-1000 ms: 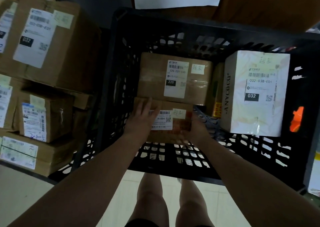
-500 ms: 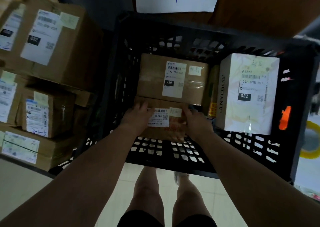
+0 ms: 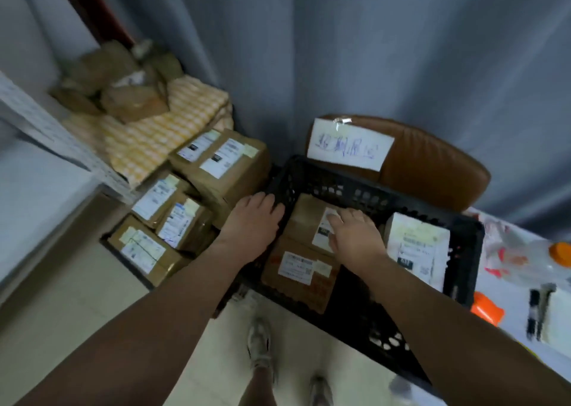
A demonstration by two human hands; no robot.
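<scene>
Brown parcel point(image 3: 298, 277) lies flat in the black crate point(image 3: 370, 195), at 6 o'clock of a second parcel point(image 3: 304, 220), with neither hand on it. Left hand point(image 3: 251, 223) rests loose-fingered on the crate's 9 o'clock rim; right hand point(image 3: 355, 238) lies flat, fingers straight, on the second parcel. Stowing looks finished: next, lift both hands clear and reach toward 9 o'clock for another box from the floor stack point(image 3: 185, 217).

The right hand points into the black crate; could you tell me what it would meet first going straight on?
Probably the white paper label on the farther brown cardboard box; the right hand reaches over it, contact unclear.
</scene>
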